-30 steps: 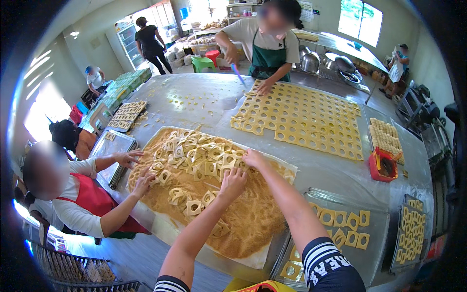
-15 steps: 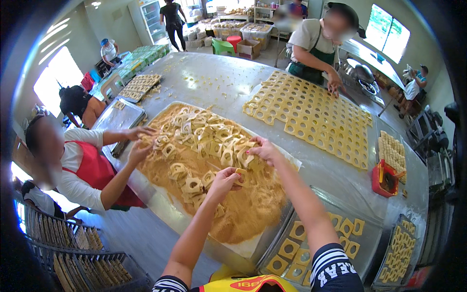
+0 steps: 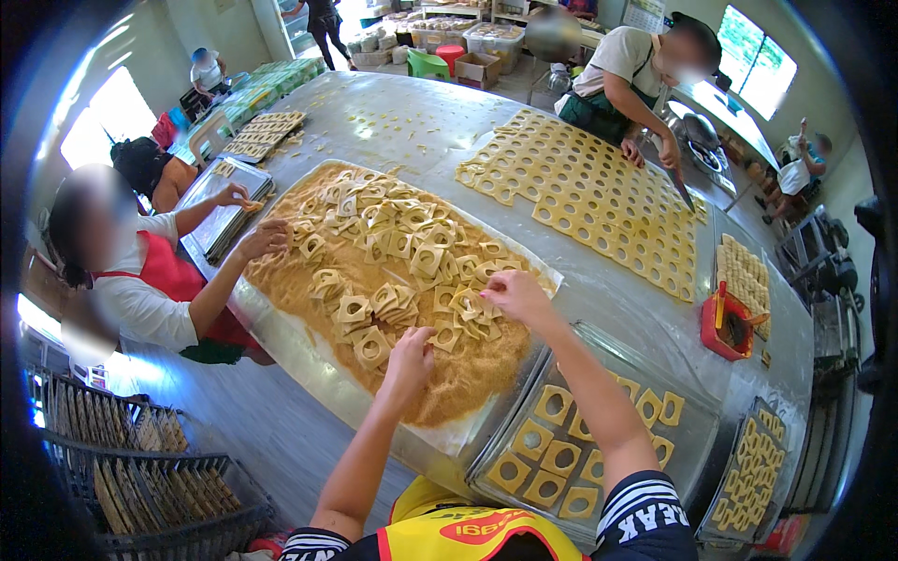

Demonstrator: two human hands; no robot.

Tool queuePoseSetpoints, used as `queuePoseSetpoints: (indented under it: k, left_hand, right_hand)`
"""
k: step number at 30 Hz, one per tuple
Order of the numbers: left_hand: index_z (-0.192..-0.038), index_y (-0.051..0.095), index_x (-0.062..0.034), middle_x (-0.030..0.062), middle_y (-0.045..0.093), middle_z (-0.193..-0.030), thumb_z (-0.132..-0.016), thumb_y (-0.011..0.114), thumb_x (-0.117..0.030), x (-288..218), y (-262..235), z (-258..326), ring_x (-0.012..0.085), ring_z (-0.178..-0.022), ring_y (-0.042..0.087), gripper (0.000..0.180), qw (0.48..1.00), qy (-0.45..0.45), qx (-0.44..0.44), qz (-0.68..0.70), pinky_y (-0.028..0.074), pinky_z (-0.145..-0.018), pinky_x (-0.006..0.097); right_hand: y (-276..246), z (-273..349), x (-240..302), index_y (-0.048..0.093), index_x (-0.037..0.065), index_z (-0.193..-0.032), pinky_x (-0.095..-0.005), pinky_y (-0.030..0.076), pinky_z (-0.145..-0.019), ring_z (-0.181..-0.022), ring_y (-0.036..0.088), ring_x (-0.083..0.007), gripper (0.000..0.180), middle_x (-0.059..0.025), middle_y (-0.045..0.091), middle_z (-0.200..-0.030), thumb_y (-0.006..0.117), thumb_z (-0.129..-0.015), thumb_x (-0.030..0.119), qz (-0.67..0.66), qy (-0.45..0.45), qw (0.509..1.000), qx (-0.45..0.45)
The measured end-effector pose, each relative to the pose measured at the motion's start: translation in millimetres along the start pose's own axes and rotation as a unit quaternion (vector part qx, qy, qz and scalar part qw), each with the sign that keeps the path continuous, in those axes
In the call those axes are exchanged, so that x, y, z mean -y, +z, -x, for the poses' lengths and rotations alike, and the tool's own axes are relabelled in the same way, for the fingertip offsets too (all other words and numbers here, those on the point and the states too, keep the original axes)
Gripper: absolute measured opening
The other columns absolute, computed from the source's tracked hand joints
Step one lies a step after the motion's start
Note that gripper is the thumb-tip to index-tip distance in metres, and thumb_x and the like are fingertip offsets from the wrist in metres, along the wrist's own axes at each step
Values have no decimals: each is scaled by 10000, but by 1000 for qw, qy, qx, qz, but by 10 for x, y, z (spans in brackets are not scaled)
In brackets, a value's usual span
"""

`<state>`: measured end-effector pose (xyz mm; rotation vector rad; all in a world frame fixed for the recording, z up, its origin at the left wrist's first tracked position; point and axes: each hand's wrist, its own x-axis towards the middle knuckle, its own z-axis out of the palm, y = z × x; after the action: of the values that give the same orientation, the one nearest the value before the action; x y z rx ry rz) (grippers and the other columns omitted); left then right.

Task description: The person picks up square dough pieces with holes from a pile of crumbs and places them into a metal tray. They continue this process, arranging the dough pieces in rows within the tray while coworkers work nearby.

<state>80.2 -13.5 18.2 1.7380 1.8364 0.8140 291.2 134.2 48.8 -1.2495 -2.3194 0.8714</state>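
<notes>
My left hand (image 3: 409, 353) rests fingers-down on the heap of brown crumbs (image 3: 477, 365), pinching at a square dough ring (image 3: 445, 335). My right hand (image 3: 512, 294) reaches further in and closes on another dough ring (image 3: 470, 304) among many coated rings (image 3: 393, 234). The crumbs lie on a white sheet (image 3: 440, 435) on the steel table (image 3: 412, 122). Below my right arm a metal tray (image 3: 599, 355) holds several coated square rings (image 3: 554, 405).
A person in a red apron (image 3: 159, 276) at the left works the same heap with both hands. Across the table another person cuts a large sheet of holed dough (image 3: 599, 201). A red box (image 3: 725, 327) and more trays (image 3: 748, 467) stand right. Wire racks (image 3: 131, 467) sit lower left.
The view has swung left and down. Both my hands have drawn nearer along the heap, the left to its near edge. The person at the left has shifted one hand to a tray.
</notes>
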Motion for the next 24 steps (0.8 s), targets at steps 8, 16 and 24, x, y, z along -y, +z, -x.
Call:
queuePoseSetpoints:
  k: [8,16,24]
  left_hand:
    - [-1096,624,-42,182,666,-972,-804,634,-91,-8,210,-137,363,-938,631,296,990,68,57,-106,495,-845,437]
    - [-1063,629,-45,192,655,-970,-762,575,-38,207,118,-667,389,-942,621,305,990,124,36,-54,500,-830,459]
    - [-1023,649,-62,164,655,-917,-778,599,-33,288,373,-1043,364,-867,624,252,958,271,56,-80,504,-778,430]
  right_hand:
    - [979,398,-50,661,36,-957,-399,527,-788,-828,646,-312,176,-147,654,-828,605,-797,82,214,-109,970,-28]
    - [448,119,51,624,49,-944,-321,515,-680,-739,614,-178,176,-43,634,-836,656,-772,68,-235,12,967,94]
    - [431,287,-354,627,56,-1062,-374,527,-789,-880,652,-284,283,-144,665,-954,646,-780,86,42,-1,997,71]
